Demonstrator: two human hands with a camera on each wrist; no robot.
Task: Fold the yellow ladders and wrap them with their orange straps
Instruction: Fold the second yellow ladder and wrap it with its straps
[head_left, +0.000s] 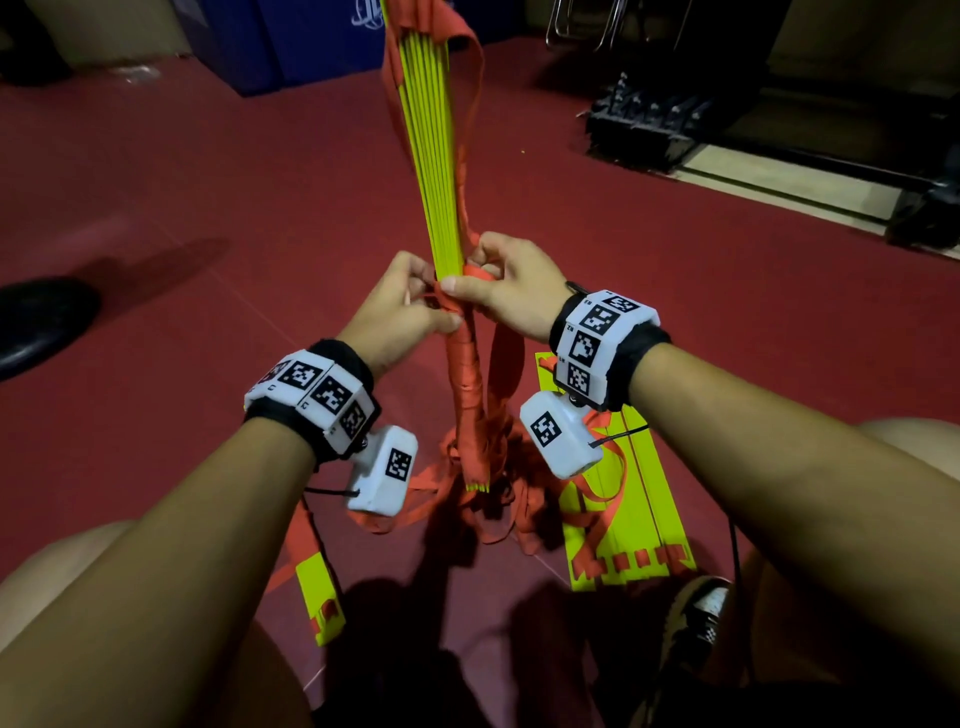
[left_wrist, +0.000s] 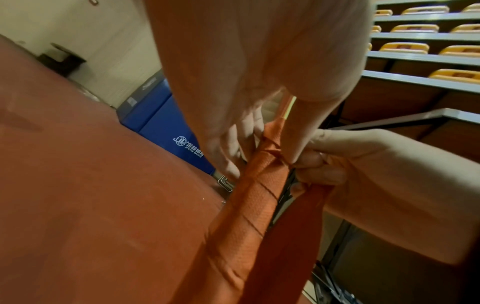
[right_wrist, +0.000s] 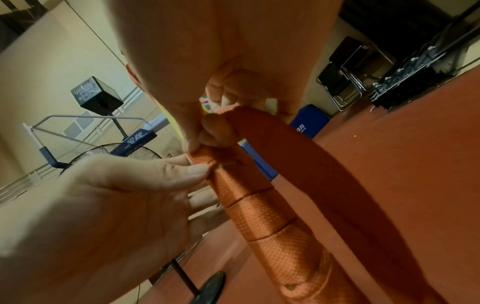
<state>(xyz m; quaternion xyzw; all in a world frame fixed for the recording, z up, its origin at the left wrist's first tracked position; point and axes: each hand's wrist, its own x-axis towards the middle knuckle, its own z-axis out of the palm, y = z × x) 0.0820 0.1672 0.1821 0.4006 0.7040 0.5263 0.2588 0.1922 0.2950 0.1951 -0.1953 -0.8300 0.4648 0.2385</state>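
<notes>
Yellow ladder bundle (head_left: 439, 171) stood upright, centre frame, long axis running up and away from me. My left hand (head_left: 402, 306) and right hand (head_left: 506, 288) both pinched orange strap (head_left: 467, 364) at top of wrap, right nearer loose tail; bare yellow lay above grip.

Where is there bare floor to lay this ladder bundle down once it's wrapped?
Bare red floor lies to the left of the yellow bundle, between the blue box and the black shoe. Another bare patch lies to the right, before the black rack. Near the knees it is crowded: loose orange straps and flat yellow ladders.
</notes>
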